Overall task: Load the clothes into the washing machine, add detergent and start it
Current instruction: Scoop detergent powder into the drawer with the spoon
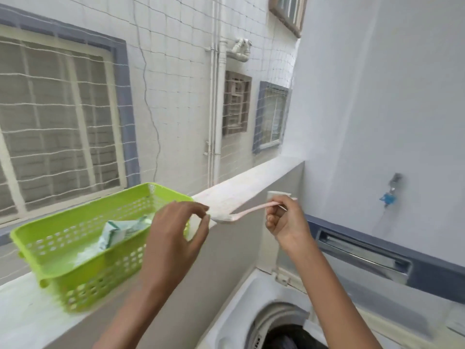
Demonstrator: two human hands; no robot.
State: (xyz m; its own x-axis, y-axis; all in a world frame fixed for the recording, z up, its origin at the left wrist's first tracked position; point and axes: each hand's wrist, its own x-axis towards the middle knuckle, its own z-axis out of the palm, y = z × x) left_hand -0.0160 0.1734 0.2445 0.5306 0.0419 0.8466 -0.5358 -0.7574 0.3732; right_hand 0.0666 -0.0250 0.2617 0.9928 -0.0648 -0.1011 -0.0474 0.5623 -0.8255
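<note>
One step looks done, dark clothes [289,340] lying in the white top-loading washing machine [241,311], while the right hand [285,226] pinches a powder-laden pale pink plastic spoon [241,214] above the ledge edge, the left hand [176,238] loosely open, empty; pouring and starting remain.

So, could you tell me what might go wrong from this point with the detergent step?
The spoon, held by its handle end in the right hand, hangs over the ledge rather than over the washing machine, so powder could spill on the way across. The left hand is close to the spoon's bowl and might knock it. The green basket sits near the ledge's inner edge and could be nudged off.
</note>
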